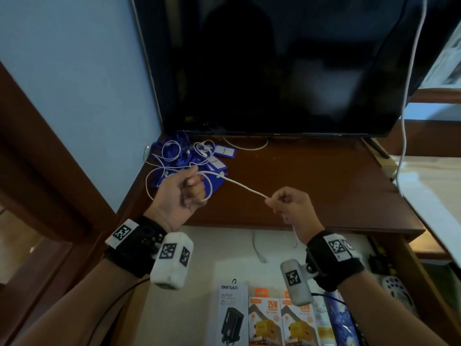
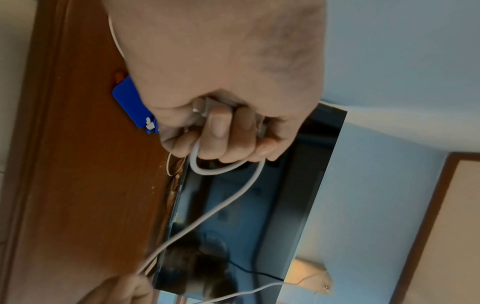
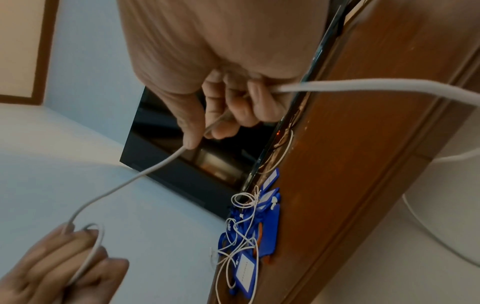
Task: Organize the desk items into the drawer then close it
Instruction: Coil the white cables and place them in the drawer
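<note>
A white cable [image 1: 243, 187] [image 2: 221, 207] [image 3: 124, 185] stretches taut between my two hands above the brown desk [image 1: 311, 186]. My left hand [image 1: 183, 193] [image 2: 221, 131] grips one end with a loop wound round its curled fingers. My right hand [image 1: 287, 203] [image 3: 223, 107] pinches the cable farther along, and the tail runs out past the wrist. At the desk's back left corner lies a tangle of thin white cables [image 1: 179, 156] [image 3: 241, 226] over several blue tags with lanyards [image 1: 214, 163] [image 3: 249, 265]. The open drawer [image 1: 189, 260] lies below my wrists.
A dark monitor [image 1: 274, 66] stands at the back of the desk, with a white cord [image 1: 409, 83] hanging down its right side. Boxed chargers [image 1: 264, 318] and a loose white cable [image 1: 258, 250] lie in the drawer. A blue wall [image 1: 82, 78] is on the left.
</note>
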Tool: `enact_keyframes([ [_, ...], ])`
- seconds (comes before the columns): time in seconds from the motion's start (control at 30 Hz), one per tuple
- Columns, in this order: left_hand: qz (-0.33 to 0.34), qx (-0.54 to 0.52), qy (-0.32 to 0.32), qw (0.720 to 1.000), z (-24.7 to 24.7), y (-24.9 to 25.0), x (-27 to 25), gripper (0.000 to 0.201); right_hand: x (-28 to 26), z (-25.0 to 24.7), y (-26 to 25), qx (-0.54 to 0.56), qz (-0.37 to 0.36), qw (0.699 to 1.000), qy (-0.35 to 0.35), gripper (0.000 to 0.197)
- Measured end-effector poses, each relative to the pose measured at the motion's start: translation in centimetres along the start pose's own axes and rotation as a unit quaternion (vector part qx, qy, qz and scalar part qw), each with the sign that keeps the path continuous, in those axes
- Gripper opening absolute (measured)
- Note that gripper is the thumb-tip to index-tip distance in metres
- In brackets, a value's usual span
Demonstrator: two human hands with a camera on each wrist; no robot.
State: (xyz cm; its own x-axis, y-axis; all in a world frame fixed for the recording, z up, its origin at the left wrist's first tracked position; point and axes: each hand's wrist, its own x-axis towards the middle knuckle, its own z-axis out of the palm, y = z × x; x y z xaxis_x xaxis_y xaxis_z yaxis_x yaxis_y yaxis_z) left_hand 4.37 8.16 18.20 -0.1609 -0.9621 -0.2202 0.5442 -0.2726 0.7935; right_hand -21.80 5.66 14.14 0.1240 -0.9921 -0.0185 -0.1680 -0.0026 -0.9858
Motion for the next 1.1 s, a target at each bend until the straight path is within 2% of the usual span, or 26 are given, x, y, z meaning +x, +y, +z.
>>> enact_keyframes([
  [0.1, 0.013, 0.011, 0.029, 0.999, 0.5, -0.1, 0.1, 0.047, 0.2, 0.8, 0.4, -0.093, -0.003, 0.996, 0.003, 0.009],
  [0.23, 0.011, 0.075, 0.045, 0.996, 1.5, -0.6, 0.3, 0.040, 0.0, 2.7, -0.9, -0.203, -0.020, 0.975, -0.091, 0.009],
  [0.3, 0.005, 0.130, 0.040, 0.991, 2.0, -1.1, 0.3, 0.038, -0.3, 3.5, -1.9, -0.158, -0.045, 0.977, -0.134, 0.014],
  [0.4, -0.014, 0.212, 0.033, 0.977, 2.3, -2.0, 0.2, 0.042, -0.6, 4.2, -3.4, -0.032, -0.058, 0.984, -0.166, 0.007],
  [0.43, -0.021, 0.228, 0.032, 0.973, 2.2, -2.3, 0.2, 0.043, -0.7, 4.2, -3.7, -0.018, -0.063, 0.984, -0.165, 0.011],
  [0.6, -0.017, 0.344, -0.009, 0.939, 1.7, -2.7, -0.5, 0.045, -0.5, 4.3, -4.3, -0.038, -0.099, 0.983, -0.148, 0.016],
  [0.67, -0.012, 0.366, -0.007, 0.930, 2.0, -2.6, -0.8, 0.046, -0.5, 4.7, -4.3, -0.056, -0.110, 0.981, -0.148, 0.015],
  [0.77, -0.007, 0.360, 0.002, 0.933, 2.5, -2.5, -0.8, 0.047, -0.4, 5.3, -4.1, -0.052, -0.114, 0.982, -0.140, 0.009],
  [0.83, -0.017, 0.329, 0.008, 0.944, 2.5, -2.6, -0.7, 0.048, -0.2, 5.7, -4.0, -0.049, -0.110, 0.984, -0.128, 0.010],
  [0.93, -0.034, 0.245, -0.002, 0.969, 2.1, -2.6, -0.3, 0.048, 0.2, 6.3, -3.6, -0.109, -0.104, 0.980, -0.129, 0.019],
  [0.97, -0.038, 0.218, -0.003, 0.975, 2.1, -2.5, -0.2, 0.049, 0.3, 6.5, -3.5, -0.123, -0.098, 0.978, -0.135, 0.028],
  [1.03, -0.041, 0.183, 0.002, 0.982, 2.0, -2.5, 0.1, 0.050, 0.3, 6.9, -3.4, -0.133, -0.088, 0.978, -0.136, 0.043],
  [1.1, -0.036, 0.181, 0.010, 0.983, 2.1, -2.5, 0.1, 0.048, 0.2, 6.9, -3.5, -0.124, -0.099, 0.980, -0.120, 0.043],
])
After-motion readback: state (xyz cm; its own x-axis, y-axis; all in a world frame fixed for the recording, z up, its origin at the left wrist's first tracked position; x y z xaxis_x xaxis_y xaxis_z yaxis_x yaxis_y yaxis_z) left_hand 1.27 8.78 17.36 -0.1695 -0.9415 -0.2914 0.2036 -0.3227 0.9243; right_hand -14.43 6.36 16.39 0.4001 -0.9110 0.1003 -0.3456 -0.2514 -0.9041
